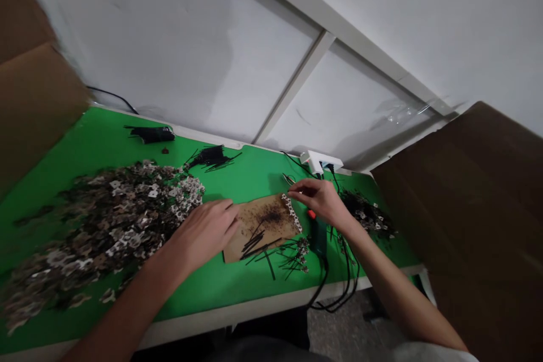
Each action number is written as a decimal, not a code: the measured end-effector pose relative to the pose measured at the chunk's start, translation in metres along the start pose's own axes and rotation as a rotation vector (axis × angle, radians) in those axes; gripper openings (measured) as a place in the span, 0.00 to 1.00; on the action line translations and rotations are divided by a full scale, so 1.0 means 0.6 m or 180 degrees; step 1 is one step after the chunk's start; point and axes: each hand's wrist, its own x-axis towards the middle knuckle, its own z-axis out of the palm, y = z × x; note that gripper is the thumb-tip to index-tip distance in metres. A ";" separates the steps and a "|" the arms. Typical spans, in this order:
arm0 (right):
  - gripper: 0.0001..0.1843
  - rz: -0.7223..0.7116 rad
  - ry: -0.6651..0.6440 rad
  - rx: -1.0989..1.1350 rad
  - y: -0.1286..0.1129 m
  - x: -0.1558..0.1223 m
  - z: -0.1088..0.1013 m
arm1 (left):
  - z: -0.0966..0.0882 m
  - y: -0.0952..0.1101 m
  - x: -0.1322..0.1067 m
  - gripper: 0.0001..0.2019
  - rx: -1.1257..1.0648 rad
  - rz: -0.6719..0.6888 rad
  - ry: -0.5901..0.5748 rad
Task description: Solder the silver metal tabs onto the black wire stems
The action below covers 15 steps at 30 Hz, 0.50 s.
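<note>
My left hand [214, 227] rests palm down at the left edge of a brown board [263, 203], its fingers stretched out, between the board and a large heap of small metal pieces [144, 215]. At the board's right edge, a row of small silvery metal pieces [293, 215] is lined up. Over the upper end of that row, my right hand [320, 199] is closed in a pinch; what is between the fingertips is too small to make out. Dark specks and several thin black strips [253, 243] lie on the board. More strips with metal pieces [302, 251] lie beside it.
Bundles of black strips [153, 134] lie near the wall on the green table [237, 172]. A white power strip [321, 162] stands behind my right hand. A dark green-handled tool [318, 237] with a cable and another pile [367, 215] lie rightward. Cardboard [475, 203] stands at both sides.
</note>
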 end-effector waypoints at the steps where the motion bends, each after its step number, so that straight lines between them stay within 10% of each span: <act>1: 0.08 -0.0066 0.0009 -0.0054 -0.004 -0.009 0.005 | 0.000 0.000 0.000 0.10 -0.0013 0.0005 0.0007; 8: 0.11 -0.0282 0.0129 -0.0410 -0.001 -0.020 0.049 | 0.005 -0.002 -0.001 0.09 -0.0086 0.0047 0.0164; 15: 0.04 -0.0072 0.0290 -0.0605 0.023 -0.017 0.017 | -0.001 0.001 -0.002 0.09 -0.0051 0.0014 0.0098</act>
